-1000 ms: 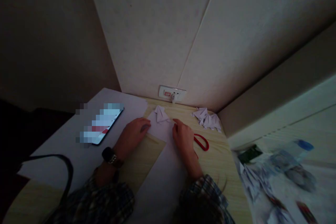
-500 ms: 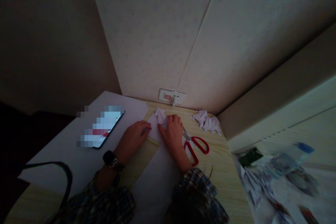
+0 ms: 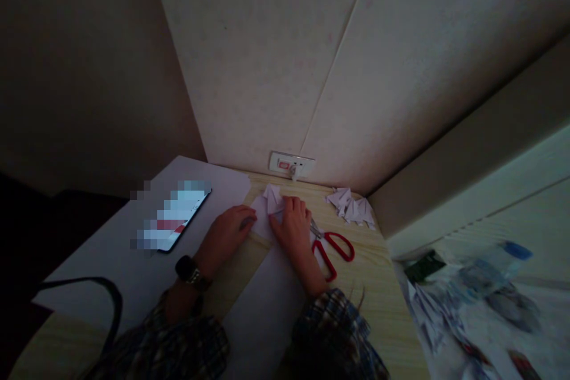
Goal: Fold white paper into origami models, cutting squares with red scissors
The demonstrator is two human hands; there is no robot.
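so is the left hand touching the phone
Apart: the head view shows a strip of white paper between the left hand and the phone.

At centre, folded paper point(image 3: 273, 199) partly under right hand point(image 3: 291, 224); left hand point(image 3: 228, 227) at eight o'clock; phone point(image 3: 173, 222) on paper sheet point(image 3: 102, 258) at nine; paper pile point(image 3: 354, 209) on table point(image 3: 369, 285) at three; scissors point(image 3: 326, 238) at four.

not legible anywhere, whether word, number or brand: pixelated over on phone point(image 3: 184, 214), too small and dim on watch point(image 3: 187, 270), too dark on green packet point(image 3: 425, 266), too blurred on bottle with blue cap point(image 3: 478, 276).
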